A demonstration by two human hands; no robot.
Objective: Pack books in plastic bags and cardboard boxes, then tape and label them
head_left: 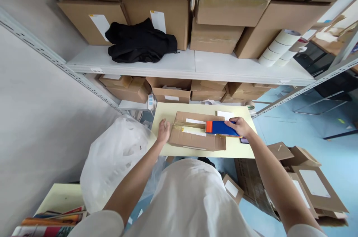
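A closed cardboard box with clear tape and white labels lies on a pale yellow tabletop. My right hand is wrapped round a blue tape dispenser with an orange front end. The dispenser is over the right half of the box, its orange end towards the box's middle. At the box's left end is my left hand, upright with fingers loosely bent and nothing seen in it. Whether it touches the cardboard is hard to tell. Part of a phone shows beside my right wrist.
Shelves ahead hold cardboard boxes, a black garment and tape rolls. A large white plastic bag stands left of the table. Opened cartons lie on the floor at right. Books are at lower left.
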